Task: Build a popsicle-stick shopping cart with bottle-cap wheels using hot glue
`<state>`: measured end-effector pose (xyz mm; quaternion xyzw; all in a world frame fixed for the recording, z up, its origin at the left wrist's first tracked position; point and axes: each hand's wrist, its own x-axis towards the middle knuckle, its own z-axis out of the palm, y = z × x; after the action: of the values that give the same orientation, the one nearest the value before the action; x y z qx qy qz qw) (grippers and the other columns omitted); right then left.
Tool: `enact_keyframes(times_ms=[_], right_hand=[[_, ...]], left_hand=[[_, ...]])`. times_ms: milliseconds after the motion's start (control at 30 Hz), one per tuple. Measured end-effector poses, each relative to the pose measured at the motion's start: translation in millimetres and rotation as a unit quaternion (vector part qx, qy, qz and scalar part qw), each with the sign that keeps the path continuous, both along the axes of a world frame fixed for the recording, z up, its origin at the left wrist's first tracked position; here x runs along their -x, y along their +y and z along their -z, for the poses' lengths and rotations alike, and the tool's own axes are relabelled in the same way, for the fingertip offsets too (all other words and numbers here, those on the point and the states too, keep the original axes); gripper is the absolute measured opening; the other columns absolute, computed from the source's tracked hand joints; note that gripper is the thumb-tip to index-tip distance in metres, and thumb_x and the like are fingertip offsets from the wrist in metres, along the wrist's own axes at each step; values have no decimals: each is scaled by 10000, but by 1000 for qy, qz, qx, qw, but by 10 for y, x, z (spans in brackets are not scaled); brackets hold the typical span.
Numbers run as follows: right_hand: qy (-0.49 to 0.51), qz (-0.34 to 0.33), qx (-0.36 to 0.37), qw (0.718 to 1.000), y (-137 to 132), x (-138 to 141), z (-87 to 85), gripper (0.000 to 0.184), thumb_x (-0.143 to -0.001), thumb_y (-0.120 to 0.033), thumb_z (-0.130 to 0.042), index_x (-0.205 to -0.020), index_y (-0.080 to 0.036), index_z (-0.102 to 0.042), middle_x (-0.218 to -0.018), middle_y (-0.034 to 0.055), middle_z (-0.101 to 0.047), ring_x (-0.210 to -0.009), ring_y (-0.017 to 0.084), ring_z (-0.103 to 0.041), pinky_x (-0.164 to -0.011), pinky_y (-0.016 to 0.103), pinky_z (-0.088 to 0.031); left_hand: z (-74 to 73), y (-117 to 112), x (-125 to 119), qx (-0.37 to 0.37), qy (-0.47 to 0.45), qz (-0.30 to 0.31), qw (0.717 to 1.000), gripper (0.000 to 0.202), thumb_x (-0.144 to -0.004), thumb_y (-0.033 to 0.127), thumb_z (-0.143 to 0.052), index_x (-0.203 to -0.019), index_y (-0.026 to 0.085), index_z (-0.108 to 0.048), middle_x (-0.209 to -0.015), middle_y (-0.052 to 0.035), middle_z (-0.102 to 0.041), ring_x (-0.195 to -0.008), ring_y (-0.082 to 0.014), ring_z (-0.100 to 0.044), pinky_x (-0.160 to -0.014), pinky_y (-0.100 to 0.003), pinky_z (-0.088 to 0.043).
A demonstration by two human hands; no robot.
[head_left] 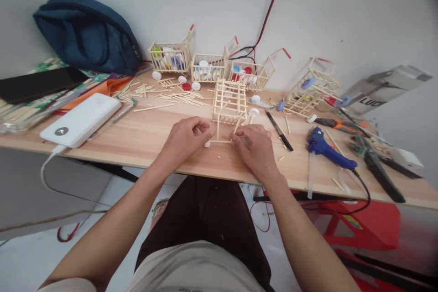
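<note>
A small shopping cart built of thin wooden sticks [230, 98] stands mid-table, two of its sticks reaching toward me. Across their near ends lies a wooden stick [221, 141]. At its left end, my left hand [190, 136] is closed, thumb and fingertips pinched on the stick; a small white piece [207, 144] shows under the fingertips. My right hand [255, 146] is closed at the other end, its fingertips on the joint of the crosspiece and the right handle stick. The fingers partly hide both ends. Behind the cart's right side sits a white bottle cap [253, 112].
Finished stick carts [170, 57] holding bottle caps line the wall. Loose sticks [183, 97] lie left of centre. To the right are a black pen [278, 130], a blue glue gun [328, 149] and pliers [337, 123]. A white power bank [82, 118] and blue bag [91, 32] occupy the left.
</note>
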<state>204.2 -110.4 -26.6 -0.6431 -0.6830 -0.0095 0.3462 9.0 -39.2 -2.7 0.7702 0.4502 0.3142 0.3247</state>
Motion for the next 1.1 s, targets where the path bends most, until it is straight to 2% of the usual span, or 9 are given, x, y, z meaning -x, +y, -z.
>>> enact_keyframes(times_ms=[133,300,467,1100], right_hand=[[-4,-2,0,1000,2,4,0,147,-893,-304,-559,-787,-227,-626,-925,27,-694,-952,237,-555,-883,415,-350],[3,-10,4,1000,20,-10,19,164,-902,-310,-545,-779,-225,-615,-920,31,-691,-958,234,-553,-873,400,-364],[4,-11,14,1000,25,-21,23,177,-910,-316,-529,-794,-224,-626,-953,41,-691,-976,241,-551,-885,403,-362],[9,-11,19,1000,45,-10,14,172,-898,-292,-528,-766,-221,-613,-949,52,-693,-967,245,-561,-891,414,-363]], left_hand=[[16,-12,-35,-23,45,16,999,161,-692,315,-697,-783,183,-711,-836,-35,-731,-791,-190,-599,-735,-283,-441],[-8,3,-108,-9,35,50,998,106,-686,240,-675,-754,165,-707,-784,-24,-726,-666,-143,-580,-671,-255,-429],[-3,15,-143,-5,29,67,997,98,-679,191,-643,-748,148,-699,-722,-6,-704,-652,-127,-578,-642,-229,-408],[16,9,-130,25,-13,79,996,121,-668,154,-615,-739,152,-713,-728,9,-716,-658,-124,-585,-652,-219,-416]])
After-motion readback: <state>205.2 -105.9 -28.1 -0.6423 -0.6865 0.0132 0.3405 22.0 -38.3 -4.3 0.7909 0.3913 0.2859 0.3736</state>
